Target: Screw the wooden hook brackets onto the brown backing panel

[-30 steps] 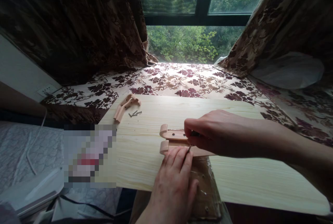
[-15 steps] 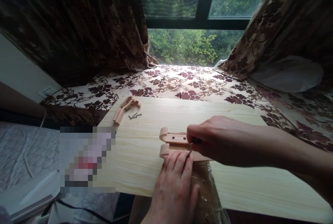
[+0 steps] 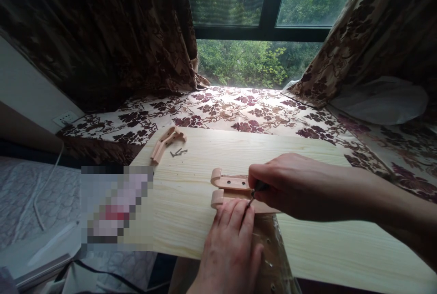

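Note:
My right hand (image 3: 283,187) is closed around a small tool (image 3: 253,194) with a dark handle and thin metal shaft, which points down at the nearer wooden piece. My left hand (image 3: 230,239) lies with its fingers slightly apart on that curved-end wooden piece (image 3: 217,197), pressing it down. Just behind it a matching wooden piece (image 3: 216,176) with two dark screw holes lies parallel. Both hands are over the pale wooden board (image 3: 180,221). A clear-wrapped brown item (image 3: 271,248) sits beside and under my left hand.
More bent wooden pieces (image 3: 167,143) lie at the board's back left corner, with several screws (image 3: 179,152) beside them. A blurred-out patch (image 3: 118,210) covers the left edge. Behind are a floral cloth (image 3: 239,107), curtains and a window.
The whole view has shifted slightly. The shaft of the tool in my right hand shows a little more; my left hand stays on the wooden piece.

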`<action>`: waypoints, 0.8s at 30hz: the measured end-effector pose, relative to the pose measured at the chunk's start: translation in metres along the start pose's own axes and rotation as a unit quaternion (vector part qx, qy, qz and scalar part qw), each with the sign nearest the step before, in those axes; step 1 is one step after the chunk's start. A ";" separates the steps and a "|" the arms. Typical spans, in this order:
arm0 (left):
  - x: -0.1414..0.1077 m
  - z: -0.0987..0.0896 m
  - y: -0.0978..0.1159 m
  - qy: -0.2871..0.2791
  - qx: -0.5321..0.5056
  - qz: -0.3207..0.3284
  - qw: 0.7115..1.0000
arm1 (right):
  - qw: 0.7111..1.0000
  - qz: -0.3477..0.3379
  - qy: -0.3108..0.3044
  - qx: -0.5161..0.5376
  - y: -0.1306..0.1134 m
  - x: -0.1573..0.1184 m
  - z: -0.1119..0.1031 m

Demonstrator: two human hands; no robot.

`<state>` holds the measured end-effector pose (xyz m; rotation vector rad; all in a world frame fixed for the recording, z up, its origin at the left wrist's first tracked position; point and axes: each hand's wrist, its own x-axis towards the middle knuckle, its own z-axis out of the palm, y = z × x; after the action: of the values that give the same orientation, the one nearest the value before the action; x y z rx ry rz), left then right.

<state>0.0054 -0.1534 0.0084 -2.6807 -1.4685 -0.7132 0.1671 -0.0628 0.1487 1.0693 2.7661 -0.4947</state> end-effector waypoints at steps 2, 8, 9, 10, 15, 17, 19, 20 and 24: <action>-0.001 0.001 0.000 0.006 -0.002 -0.007 1.000 | 1.000 -0.017 0.004 0.006 -0.003 0.001 0.002; -0.002 0.002 0.001 -0.012 0.004 -0.022 1.000 | 0.997 -0.065 0.022 0.038 -0.006 0.006 0.008; -0.002 0.001 0.001 -0.012 0.004 -0.023 1.000 | 0.996 -0.067 0.025 0.049 -0.005 0.006 0.008; -0.002 0.001 0.002 -0.012 0.003 -0.025 1.000 | 0.995 -0.069 0.028 0.060 -0.003 0.005 0.008; -0.001 -0.001 0.003 -0.016 -0.017 -0.027 0.999 | 0.995 -0.076 0.026 0.059 0.005 -0.003 0.004; -0.001 -0.002 0.003 -0.025 -0.020 -0.026 0.999 | 0.996 -0.073 0.014 0.037 0.006 -0.005 0.002; -0.002 -0.003 0.003 -0.036 -0.016 -0.026 0.999 | 0.996 -0.078 0.006 0.034 0.006 -0.005 0.001; -0.002 -0.003 0.003 -0.041 -0.013 -0.025 0.999 | 0.996 -0.081 0.005 0.040 0.006 -0.005 0.001; -0.001 -0.001 0.004 -0.039 -0.006 -0.029 0.999 | 0.998 -0.054 0.014 0.041 0.004 -0.003 0.005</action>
<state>0.0074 -0.1564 0.0096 -2.7145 -1.5695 -0.6302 0.1723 -0.0633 0.1433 0.9540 2.8620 -0.6151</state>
